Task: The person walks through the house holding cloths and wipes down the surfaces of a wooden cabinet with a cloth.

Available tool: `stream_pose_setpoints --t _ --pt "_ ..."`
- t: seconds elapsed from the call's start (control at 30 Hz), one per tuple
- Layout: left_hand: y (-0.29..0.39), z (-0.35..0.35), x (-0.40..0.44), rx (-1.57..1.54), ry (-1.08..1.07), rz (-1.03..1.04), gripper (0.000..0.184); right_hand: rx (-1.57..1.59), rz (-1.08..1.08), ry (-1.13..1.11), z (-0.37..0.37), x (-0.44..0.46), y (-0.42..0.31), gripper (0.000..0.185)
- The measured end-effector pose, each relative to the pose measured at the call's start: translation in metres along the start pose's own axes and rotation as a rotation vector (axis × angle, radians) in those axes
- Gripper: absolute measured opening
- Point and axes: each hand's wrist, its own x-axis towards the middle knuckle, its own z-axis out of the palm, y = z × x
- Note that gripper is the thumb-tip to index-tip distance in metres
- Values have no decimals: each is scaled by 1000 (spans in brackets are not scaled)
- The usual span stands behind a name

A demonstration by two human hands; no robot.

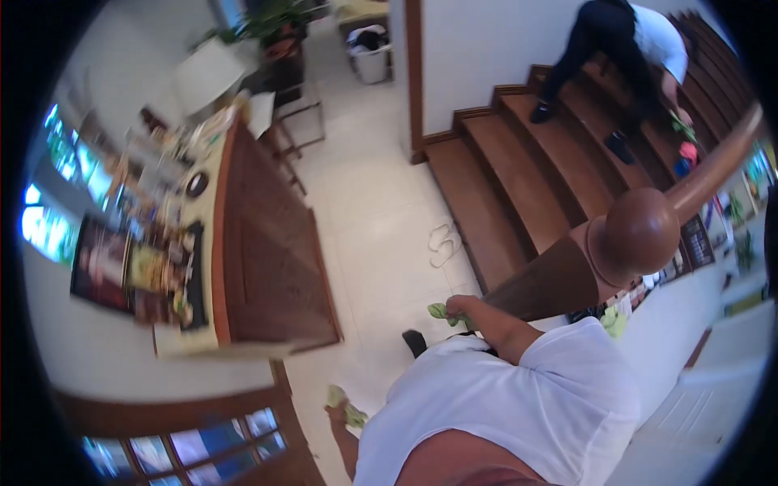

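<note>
White shirt [502, 373]: nearest; the wearer's 2 bare forearms show on either side of it. Loose fabric is best held clear of the hands.
Left hand [335, 413]: low beside the shirt, closed on a pale green cloth [354, 415] that shows on 2 sides of the fist. The fingers are too small to make out; a gathered, firm hold would suit such a limp-looking piece.
Right hand [463, 305]: ahead of the shirt, bent inward and closed on a green cloth [440, 312], whose folds spread past the fingers over the floor [373, 211]. How hard it squeezes, I cannot tell; tucking the loose end into the palm should give better control.
Newel post [643, 233]: brown and ball-topped, just beside the right forearm; whether they touch, I cannot tell. Elbow room matters here, so a compact arm movement seems wise.
Slippers [443, 245]: 1 pale pair on the floor near the bottom step; feet should steer around them.
Cabinet [271, 243]: well to the left, its top crowded, so wide swings of the left arm look unwise.
Stairs [486, 186]: brown steps rising beyond the post.
Co-worker [652, 40]: bent low on the steps, 1 arm reaching down near the handrail [721, 166]; best given space.
</note>
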Motion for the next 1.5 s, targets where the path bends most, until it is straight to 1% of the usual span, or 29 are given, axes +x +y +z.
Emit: stream_pose_setpoints --t 0.1,0.2,0.27,0.33,0.43,0.53,0.63,0.73,0.77,0.87,0.9,0.97,1.0,1.03,1.1,1.13,1.17,1.2,1.3,1.37,1.4,1.47,1.5 --pt "43 37 27 59 -193 12 77 203 61 161 -55 -1 -13 35" --pt "98 56 58 135 -300 0 75 207 41 184 -91 28 -12 33" --pt "140 66 87 172 -342 2 74 201 -75 226 -118 27 -19 33" --pt "183 75 119 199 -372 15 73 319 -96 303 -137 36 -23 35" --pt "253 98 174 237 -420 61 72 399 -23 314 -168 50 -19 37" --pt "331 119 231 267 -461 127 70 480 120 213 -197 74 3 37" --pt "415 135 276 292 -503 172 68 492 388 176 -226 65 17 38" --pt "495 161 318 314 -541 206 67 468 428 157 -254 87 38 40" --pt "522 172 331 318 -556 214 66 472 404 251 -257 96 42 40" --pt "581 201 374 304 -600 221 65 597 485 392 -271 112 32 41" --pt "600 209 392 281 -621 226 64 747 462 342 -286 101 20 41" --pt "644 232 417 224 -634 266 63 895 468 179 -304 105 10 55" --pt "665 246 424 257 -566 361 59 966 470 98 -310 108 13 62" --pt "683 256 435 243 -608 320 59 826 460 44 -293 149 40 60" --pt "720 267 423 199 -679 226 59 818 523 1 -316 174 66 57" --pt "734 273 419 195 -711 230 58 810 543 -16 -334 192 78 56" --pt "752 282 415 191 -746 243 57 895 529 98 -336 240 109 53" --pt "768 282 415 203 -776 255 57 802 503 146 -370 248 108 48" --pt "818 277 391 388 -661 267 57 521 427 384 -501 259 89 34" --pt "845 284 371 467 -403 265 58 519 317 529 -573 259 67 32" --pt "854 285 363 498 -269 248 59 523 299 548 -596 269 64 32" --pt "884 279 332 336 -499 101 68 510 235 563 -638 296 47 34" --pt "892 271 325 234 -600 27 72 466 193 407 -662 298 37 46"
